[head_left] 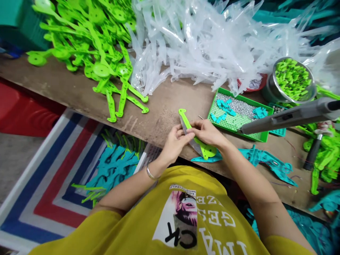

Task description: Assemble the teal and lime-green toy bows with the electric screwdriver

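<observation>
A long lime-green plastic part [209, 150], narrow and hooked at one end and wide at the other, is held between my two hands over the table's front edge. Along its side lies a translucent blade-shaped plastic piece [196, 145]. My left hand [173, 144] pinches the pair from the left, thumb on top. From the right, my right hand [206, 132] closes its fingers around the middle of the green part. The fingers partly cover where the two pieces meet. Beneath them, a teal plastic part [208, 159] lies on the table.
Piles of green parts [101, 69] and translucent pieces [202, 42] cover the back. At right are a green tray [261, 137] of small metal and teal pieces, a metal bowl [271, 85], a grey power screwdriver [281, 117] jutting in, and a joined teal part [276, 163].
</observation>
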The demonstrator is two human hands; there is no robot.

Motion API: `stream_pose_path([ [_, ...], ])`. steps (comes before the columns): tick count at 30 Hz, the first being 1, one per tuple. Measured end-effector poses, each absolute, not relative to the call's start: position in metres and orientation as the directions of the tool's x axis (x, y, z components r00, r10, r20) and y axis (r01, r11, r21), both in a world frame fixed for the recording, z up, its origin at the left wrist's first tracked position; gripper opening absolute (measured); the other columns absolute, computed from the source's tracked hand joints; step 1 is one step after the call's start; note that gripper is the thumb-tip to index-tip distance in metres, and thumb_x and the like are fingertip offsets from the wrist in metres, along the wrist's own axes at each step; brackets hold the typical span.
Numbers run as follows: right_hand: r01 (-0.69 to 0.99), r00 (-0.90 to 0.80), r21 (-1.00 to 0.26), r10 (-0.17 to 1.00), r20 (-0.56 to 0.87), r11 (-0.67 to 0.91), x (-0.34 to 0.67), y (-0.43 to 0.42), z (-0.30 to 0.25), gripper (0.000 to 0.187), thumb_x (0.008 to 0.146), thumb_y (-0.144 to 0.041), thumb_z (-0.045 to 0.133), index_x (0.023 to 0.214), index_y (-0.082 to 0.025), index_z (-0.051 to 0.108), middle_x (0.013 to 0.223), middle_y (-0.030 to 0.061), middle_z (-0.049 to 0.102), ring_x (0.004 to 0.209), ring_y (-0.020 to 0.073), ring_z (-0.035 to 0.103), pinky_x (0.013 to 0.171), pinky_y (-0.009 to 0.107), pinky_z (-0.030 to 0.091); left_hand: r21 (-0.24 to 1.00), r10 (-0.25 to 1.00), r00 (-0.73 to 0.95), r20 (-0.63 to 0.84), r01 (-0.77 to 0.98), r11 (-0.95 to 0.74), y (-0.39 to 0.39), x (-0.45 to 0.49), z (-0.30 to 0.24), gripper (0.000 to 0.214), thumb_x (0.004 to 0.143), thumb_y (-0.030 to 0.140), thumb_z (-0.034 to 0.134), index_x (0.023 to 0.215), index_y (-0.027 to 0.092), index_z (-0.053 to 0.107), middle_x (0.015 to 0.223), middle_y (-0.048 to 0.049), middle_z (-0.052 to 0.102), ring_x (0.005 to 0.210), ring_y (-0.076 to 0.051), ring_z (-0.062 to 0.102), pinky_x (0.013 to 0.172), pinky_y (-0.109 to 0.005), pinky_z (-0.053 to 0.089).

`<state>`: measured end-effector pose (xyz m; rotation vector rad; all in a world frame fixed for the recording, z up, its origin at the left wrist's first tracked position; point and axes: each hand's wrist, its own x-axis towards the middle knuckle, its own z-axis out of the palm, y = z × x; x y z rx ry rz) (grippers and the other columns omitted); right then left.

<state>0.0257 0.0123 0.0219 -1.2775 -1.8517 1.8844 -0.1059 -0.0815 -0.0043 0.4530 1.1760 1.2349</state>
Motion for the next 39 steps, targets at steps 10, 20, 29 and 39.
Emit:
stream_pose_path([
  [10,0.566,-0.616,-0.808,0.735,-0.282,0.164,0.049,-0.002,0.035,0.031,0.099,-0.037,0.054,0.101,-0.015,0.075,0.096,0.0065,0.076,0.084,0.0167,0.065,0.074,0.027,0.044,0.793,0.884,-0.068,-0.463,-0.476,0.379,-0.1,-0.066,-0.011,0.055,0.064,0.047,0.094,0.098,0.017,0.062,0.084,-0.001,0.074,0.075,-0.018,0.072,0.073,-0.032,0.061],
  [20,0.938,-0.342,-0.184,0.867,-0.362,0.293,0.072,-0.028,0.028,0.065,0.109,-0.051,0.027,0.101,-0.016,0.082,0.092,0.0201,0.08,0.086,0.031,0.076,0.077,0.038,0.05,0.863,0.898,-0.184,-0.4,-0.405,0.301,-0.096,-0.056,-0.006,0.042,0.069,0.038,0.09,0.091,0.016,0.062,0.081,0.0004,0.071,0.072,-0.012,0.065,0.069,-0.026,0.055],
  [29,0.941,-0.336,-0.197,0.829,-0.446,0.276,0.074,-0.017,0.026,0.065,0.109,-0.05,0.02,0.118,-0.021,0.078,0.111,0.0165,0.08,0.104,0.0315,0.075,0.088,0.037,0.049,0.804,0.879,0.007,-0.477,-0.401,0.439,-0.109,-0.045,-0.004,0.061,0.058,0.024,0.094,0.107,0.016,0.058,0.097,-0.0044,0.076,0.085,-0.017,0.073,0.081,-0.031,0.06],
  [39,0.869,-0.466,-0.35,0.819,-0.336,0.351,0.086,-0.012,0.018,0.063,0.11,-0.044,0.023,0.092,-0.02,0.079,0.087,0.0109,0.08,0.087,0.0264,0.075,0.076,0.03,0.043,0.771,0.878,0.045,-0.477,-0.459,0.443,-0.11,-0.045,-0.003,0.056,0.068,0.024,0.088,0.114,0.015,0.057,0.103,-0.0069,0.077,0.091,-0.017,0.074,0.086,-0.031,0.058],
])
